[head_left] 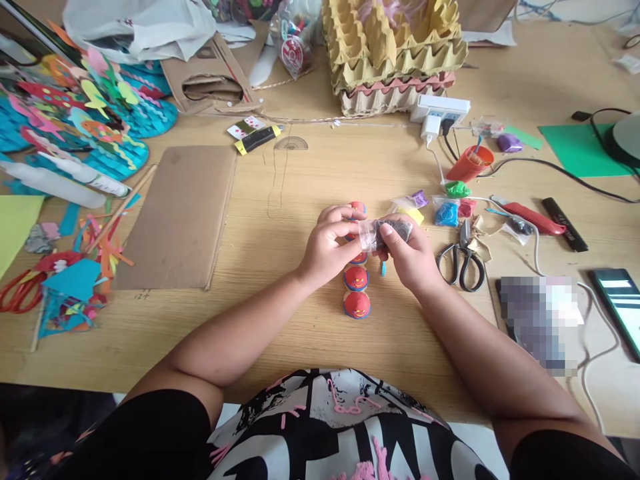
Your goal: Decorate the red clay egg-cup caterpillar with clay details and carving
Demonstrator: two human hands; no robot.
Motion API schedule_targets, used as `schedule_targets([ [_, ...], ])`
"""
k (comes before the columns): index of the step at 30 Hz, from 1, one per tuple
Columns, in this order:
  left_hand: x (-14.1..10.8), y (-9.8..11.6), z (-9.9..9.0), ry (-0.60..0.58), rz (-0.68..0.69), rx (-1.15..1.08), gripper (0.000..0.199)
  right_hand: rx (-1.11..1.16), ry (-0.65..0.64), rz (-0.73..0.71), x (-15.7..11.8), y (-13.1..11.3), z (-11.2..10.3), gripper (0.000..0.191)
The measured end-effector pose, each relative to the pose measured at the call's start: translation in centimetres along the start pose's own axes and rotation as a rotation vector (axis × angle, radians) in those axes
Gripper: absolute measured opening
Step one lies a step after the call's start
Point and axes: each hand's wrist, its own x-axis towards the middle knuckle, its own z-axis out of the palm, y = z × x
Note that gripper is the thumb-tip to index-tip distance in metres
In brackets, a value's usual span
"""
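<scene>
A small clear plastic packet (395,231) with dark contents is held in my right hand (414,257), the thumb pressed on top of it. My left hand (330,245) pinches the clear left end of the packet between thumb and fingers. Below and partly behind both hands, a column of round red pieces with blue rims (357,305) lies on the wooden table (280,320); the nearest ones show small yellow faces. The upper ones are partly covered by my fingers. Blue, yellow and purple clay packets (446,213) lie just beyond my right hand.
Black-handled scissors (463,259), a red cutter (535,218), an orange cup (470,164) and a phone (617,307) are at right. Cardboard (175,217), paper scraps (75,287) and red scissors (19,293) are at left. Egg trays (390,60) and a power strip (443,107) stand behind.
</scene>
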Motion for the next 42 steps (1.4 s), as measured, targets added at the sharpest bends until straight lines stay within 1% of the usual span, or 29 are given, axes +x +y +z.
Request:
schedule_targets([
  [3, 0.0, 0.0, 0.2, 0.006, -0.097, -0.167, 0.016, 0.112, 0.088, 0.05, 0.4, 0.4, -0.2, 0.057],
  [5, 0.1, 0.1, 0.4, 0.039, -0.193, -0.328, 0.023, 0.189, 0.161, 0.063, 0.8, 0.5, -0.5, 0.057],
  [7, 0.3, 0.2, 0.4, 0.081, -0.267, -0.458, 0.028, 0.249, 0.202, 0.075, 1.1, 0.5, -0.8, 0.057],
  [9, 0.5, 0.4, 0.4, 0.104, -0.299, -0.525, 0.031, 0.285, 0.2, 0.098, 1.3, 0.5, -1.0, 0.057],
  [11, 0.6, 0.5, 0.4, 0.109, -0.312, -0.553, 0.034, 0.31, 0.17, 0.121, 1.2, 0.6, -1.0, 0.059],
  [16, 0.7, 0.8, 0.4, 0.122, -0.315, -0.555, 0.035, 0.336, 0.107, 0.116, 0.9, 0.7, -0.6, 0.06],
  [19, 0.7, 0.9, 0.4, 0.134, -0.315, -0.552, 0.034, 0.339, 0.121, 0.105, 0.9, 0.8, -0.6, 0.059],
  [22, 0.6, 0.8, 0.4, 0.113, -0.348, -0.588, 0.03, 0.35, 0.125, 0.097, 1.0, 0.9, -0.7, 0.058],
  [26, 0.5, 0.6, 0.4, 0.105, -0.41, -0.608, 0.038, 0.359, 0.102, 0.085, 1.2, 1.1, -0.7, 0.054],
  [29, 0.5, 0.7, 0.5, 0.108, -0.423, -0.594, 0.041, 0.367, 0.092, 0.086, 1.3, 1.3, -0.8, 0.053],
  [32, 0.5, 0.7, 0.5, 0.113, -0.41, -0.591, 0.04, 0.38, 0.085, 0.078, 1.3, 1.3, -0.8, 0.055],
  [38, 0.4, 0.5, 0.4, 0.054, -0.327, -0.474, 0.04, 0.349, 0.05, 0.068, 1.3, 1.0, -0.7, 0.058],
  [40, 0.5, 0.5, 0.4, 0.055, -0.317, -0.446, 0.042, 0.307, 0.035, 0.08, 1.3, 1.1, -0.6, 0.056],
  [42, 0.5, 0.6, 0.4, 0.048, -0.303, -0.438, 0.043, 0.268, 0.053, 0.072, 1.3, 1.2, -0.6, 0.053],
])
